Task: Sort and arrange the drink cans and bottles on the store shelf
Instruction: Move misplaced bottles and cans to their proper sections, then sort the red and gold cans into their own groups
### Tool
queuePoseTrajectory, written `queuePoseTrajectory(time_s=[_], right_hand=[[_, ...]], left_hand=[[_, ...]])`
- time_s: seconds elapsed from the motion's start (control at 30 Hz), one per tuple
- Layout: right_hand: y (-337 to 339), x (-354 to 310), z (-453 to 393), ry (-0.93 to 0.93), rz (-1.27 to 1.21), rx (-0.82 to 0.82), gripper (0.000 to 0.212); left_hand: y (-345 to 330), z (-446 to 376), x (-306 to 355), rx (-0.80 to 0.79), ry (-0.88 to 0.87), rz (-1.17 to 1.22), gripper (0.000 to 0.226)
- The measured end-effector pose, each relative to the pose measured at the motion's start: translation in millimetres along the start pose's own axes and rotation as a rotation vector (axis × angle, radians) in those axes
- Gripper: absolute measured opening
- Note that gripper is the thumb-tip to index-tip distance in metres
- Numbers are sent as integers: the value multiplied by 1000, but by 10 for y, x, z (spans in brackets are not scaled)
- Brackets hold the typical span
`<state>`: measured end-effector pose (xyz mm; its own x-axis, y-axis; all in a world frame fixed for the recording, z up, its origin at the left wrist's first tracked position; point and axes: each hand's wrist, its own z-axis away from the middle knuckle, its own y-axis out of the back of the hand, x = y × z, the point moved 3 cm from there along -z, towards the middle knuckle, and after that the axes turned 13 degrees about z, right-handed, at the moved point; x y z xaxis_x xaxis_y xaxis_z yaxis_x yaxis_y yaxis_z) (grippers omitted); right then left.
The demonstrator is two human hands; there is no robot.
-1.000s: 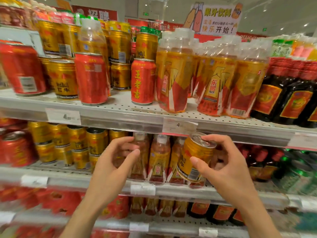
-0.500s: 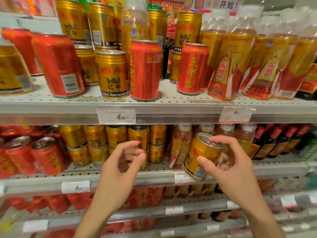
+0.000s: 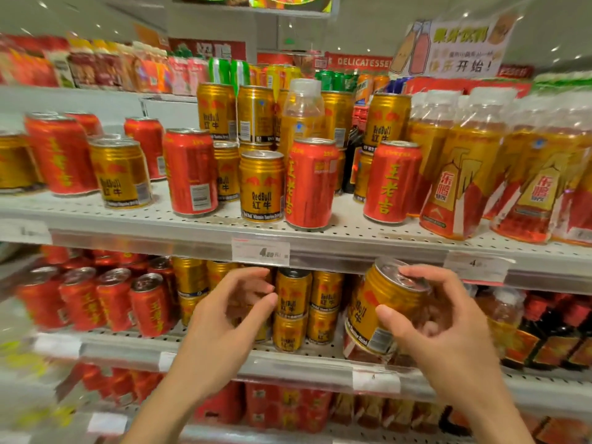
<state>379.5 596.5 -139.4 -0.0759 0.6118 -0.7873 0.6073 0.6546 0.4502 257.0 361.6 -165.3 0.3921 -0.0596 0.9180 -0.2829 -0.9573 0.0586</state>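
A: Nearest to us, our right hand [image 3: 448, 322] is closed around a gold Red Bull can [image 3: 381, 312], thumb across the label, fingers curled over the rim and behind it. The can tilts, top leaning right, held in the air in front of the middle shelf [image 3: 288, 363], just under the edge of the upper shelf [image 3: 384, 251].

B: And our left hand [image 3: 224, 325]?

A: It holds nothing. The fingers are loosely curled and half open, thumb apart from them, hanging in front of the stacked gold cans [image 3: 298, 312] on the middle shelf.

B: What do we see beside those?

A: To their left a row of red cans [image 3: 115, 299], tops toward us, rather blurred. To the right, behind our right hand, dark bottles [image 3: 554, 331] with red caps.

B: Going up?

A: A price tag [image 3: 261, 253] sits on the upper shelf's front rail. Above it things are mixed: a short gold can [image 3: 262, 187] stands just beside a tall red can [image 3: 309, 184], touching or nearly so. Another red can [image 3: 190, 173] stands to the left, another [image 3: 392, 182] to the right. Plastic-wrapped orange bottles [image 3: 464, 174] crowd the right end.

B: Farther back?

A: Taller gold cans [image 3: 256, 113] and one clear-topped bottle [image 3: 302, 113] among them. Beyond, a paper sign [image 3: 455, 48] hangs high on the right.
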Motion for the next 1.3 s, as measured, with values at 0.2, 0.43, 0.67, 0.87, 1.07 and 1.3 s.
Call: queuePoseTrajectory(time_s=[0.2, 0.43, 0.67, 0.87, 1.07, 1.3], right_hand=[[74, -372, -263, 118, -11, -5, 50], [178, -708, -673, 272, 163, 53, 47], [124, -671, -959, 285, 396, 75, 47], [125, -630, -983, 371, 499, 80, 58], [140, -638, -991, 416, 581, 113, 64], [83, -619, -1098, 434, 619, 94, 61]], left_hand=[[20, -397, 445, 29, -197, -122, 26], [-28, -998, 999, -11, -460, -320, 40], [-253, -1360, 1259, -128, -480, -669, 73], [-372, -1440, 1265, -157, -462, -793, 77], [-332, -1414, 1229, -145, -468, -658, 64], [-53, -1245, 1268, -94, -501, -459, 56]])
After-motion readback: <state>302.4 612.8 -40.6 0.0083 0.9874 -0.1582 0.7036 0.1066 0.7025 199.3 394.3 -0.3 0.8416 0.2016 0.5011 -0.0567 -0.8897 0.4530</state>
